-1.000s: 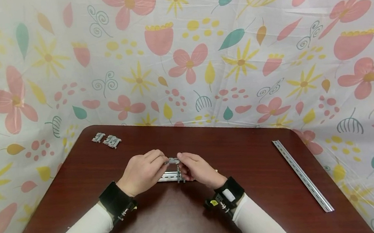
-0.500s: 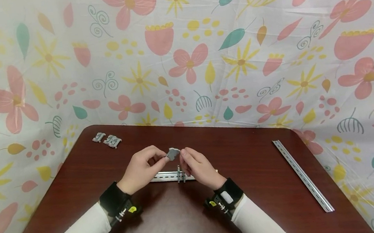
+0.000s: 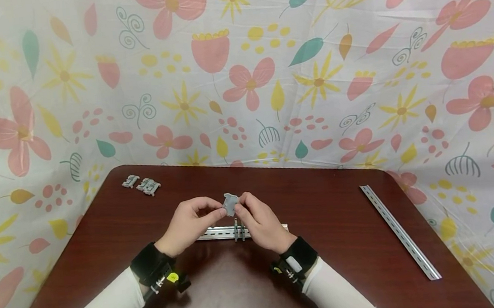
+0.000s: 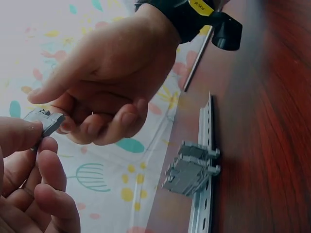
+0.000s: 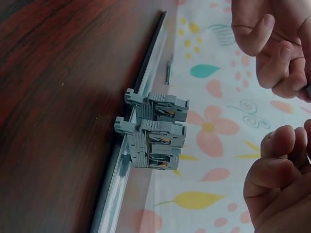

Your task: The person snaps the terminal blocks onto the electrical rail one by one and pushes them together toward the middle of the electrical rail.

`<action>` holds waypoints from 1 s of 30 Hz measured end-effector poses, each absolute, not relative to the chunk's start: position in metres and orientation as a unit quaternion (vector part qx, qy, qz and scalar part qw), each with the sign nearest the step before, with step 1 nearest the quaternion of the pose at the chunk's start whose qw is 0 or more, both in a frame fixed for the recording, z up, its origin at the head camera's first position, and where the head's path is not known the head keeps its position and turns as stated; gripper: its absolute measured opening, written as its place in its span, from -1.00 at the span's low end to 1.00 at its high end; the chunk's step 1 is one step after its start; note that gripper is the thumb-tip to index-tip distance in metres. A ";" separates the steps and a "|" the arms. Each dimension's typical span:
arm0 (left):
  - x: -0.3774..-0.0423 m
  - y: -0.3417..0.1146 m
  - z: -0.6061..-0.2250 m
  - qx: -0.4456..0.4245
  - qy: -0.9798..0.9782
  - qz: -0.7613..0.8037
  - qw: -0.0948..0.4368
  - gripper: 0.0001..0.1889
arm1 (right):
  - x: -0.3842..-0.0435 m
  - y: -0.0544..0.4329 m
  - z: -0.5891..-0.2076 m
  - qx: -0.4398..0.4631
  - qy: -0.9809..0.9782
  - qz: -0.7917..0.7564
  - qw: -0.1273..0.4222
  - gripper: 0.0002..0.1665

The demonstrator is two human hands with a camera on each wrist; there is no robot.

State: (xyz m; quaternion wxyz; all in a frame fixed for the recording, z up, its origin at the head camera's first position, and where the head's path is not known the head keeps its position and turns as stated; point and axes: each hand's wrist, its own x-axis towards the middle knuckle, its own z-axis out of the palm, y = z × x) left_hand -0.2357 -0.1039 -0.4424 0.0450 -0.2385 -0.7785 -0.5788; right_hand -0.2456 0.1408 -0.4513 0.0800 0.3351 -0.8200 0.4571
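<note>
My left hand point(image 3: 191, 224) pinches a flat grey terminal block point(image 3: 231, 204) by its left edge, raised above the table. My right hand point(image 3: 261, 223) pinches the same block from the right, its thumb across the broad face. Below the hands lies a slotted metal DIN rail point(image 3: 219, 233). Two grey terminal blocks point(image 4: 187, 167) stand clipped on that rail, side by side with a small gap. In the right wrist view, these mounted blocks point(image 5: 155, 131) show orange parts inside, while the held block is almost entirely out of frame.
Several more grey terminal blocks point(image 3: 147, 186) lie at the far left of the dark red-brown table point(image 3: 330, 246). Another long DIN rail point(image 3: 400, 233) lies slantwise at the right. A flower-printed curtain point(image 3: 238, 73) hangs behind the table.
Both hands have lifted slightly and turned the terminal block, so its broad face now shows to the head view. The right thumb has come onto that face. More of the rail is uncovered.
</note>
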 end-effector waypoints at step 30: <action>-0.241 -0.102 -0.453 -0.276 -0.800 -0.533 0.019 -0.83 | -0.252 0.147 -0.451 0.327 -0.834 0.428 0.123 -0.68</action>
